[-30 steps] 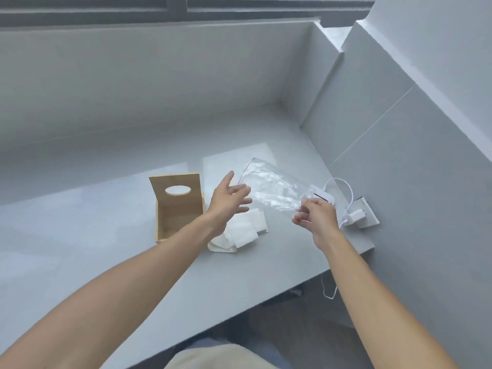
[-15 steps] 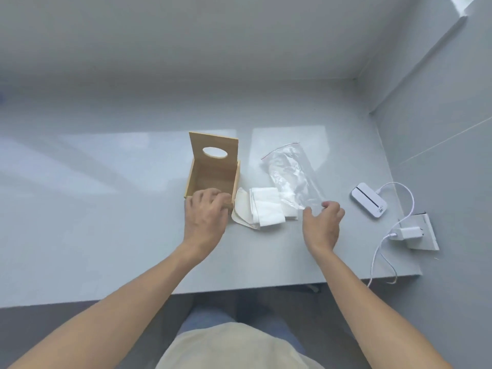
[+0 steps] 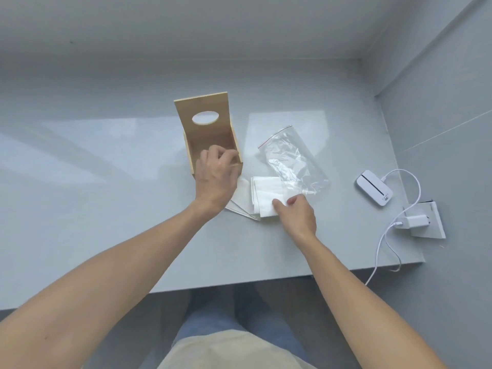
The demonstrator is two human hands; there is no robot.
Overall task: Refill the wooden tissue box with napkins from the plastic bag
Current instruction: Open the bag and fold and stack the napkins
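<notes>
A pale wooden tissue box stands on the grey surface, its lid, cut with an oval hole, tipped upright at the back. Just right of it lie folded white napkins, with a clear plastic bag overlapping their far edge. My left grip curls over the box's near wall. My right grip touches the napkins' near corner; whether it pinches them, I cannot tell.

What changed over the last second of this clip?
The right hand lowered the plastic bag from the air onto the table, let it go, then shifted left onto the napkins; whether it pinches them is unclear. The left hand dropped from beside the bag to hold the wooden tissue box by its near wall. Box, napkins and white device stayed put.
</notes>
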